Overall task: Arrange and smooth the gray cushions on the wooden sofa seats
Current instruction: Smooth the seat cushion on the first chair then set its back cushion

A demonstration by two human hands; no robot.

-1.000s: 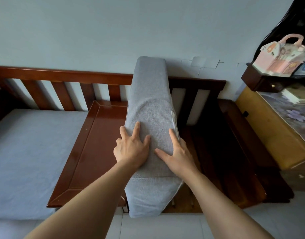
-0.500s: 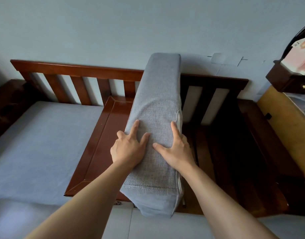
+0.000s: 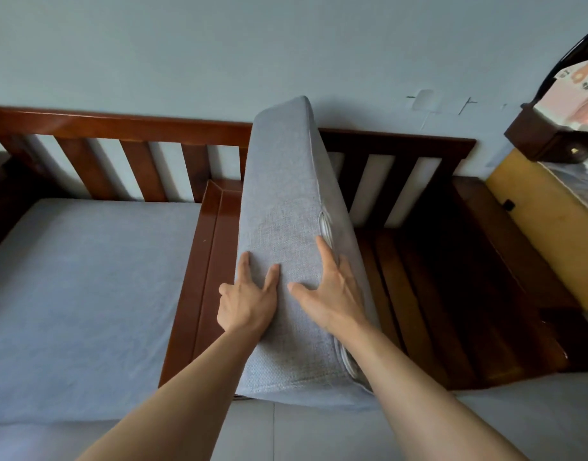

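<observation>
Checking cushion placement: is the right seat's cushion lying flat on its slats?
No, the cushion stands on edge, leaving the slats bare.

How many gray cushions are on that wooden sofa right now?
2. One gray cushion lies flat on the left seat; the other cushion stands on edge on the middle wooden divider, under both hands. The dark right seat shows bare slats.

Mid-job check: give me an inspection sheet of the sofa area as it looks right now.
Surface: wooden sofa, right seat slats bare.
Job's things: upright cushion standing on edge by the wooden divider; flat cushion lying on the left seat.
Clutter: pink bag on a dark shelf, far right.
Hands: left hand and right hand both flat on the upright cushion's top edge.
Cables: nothing seen.
Surroundings: pale wall, yellow cabinet.
</observation>
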